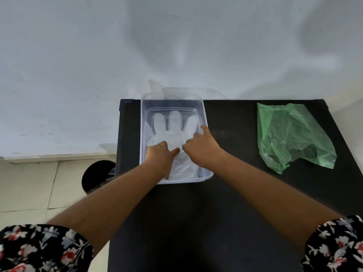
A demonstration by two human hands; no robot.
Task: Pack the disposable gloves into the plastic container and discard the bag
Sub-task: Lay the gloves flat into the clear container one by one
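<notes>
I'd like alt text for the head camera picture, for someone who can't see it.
Two bare hands, left hand and right hand, press clear disposable gloves flat inside a clear plastic container on a black table. A crumpled green bag lies to the right; a dark bin stands on the floor at left.

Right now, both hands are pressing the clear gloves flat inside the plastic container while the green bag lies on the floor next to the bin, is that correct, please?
Not quite: the green bag lies on the black table, to the right of the plastic container, not on the floor. The head view shows this. The rest holds: the left hand and right hand press on the clear gloves inside it.
</notes>
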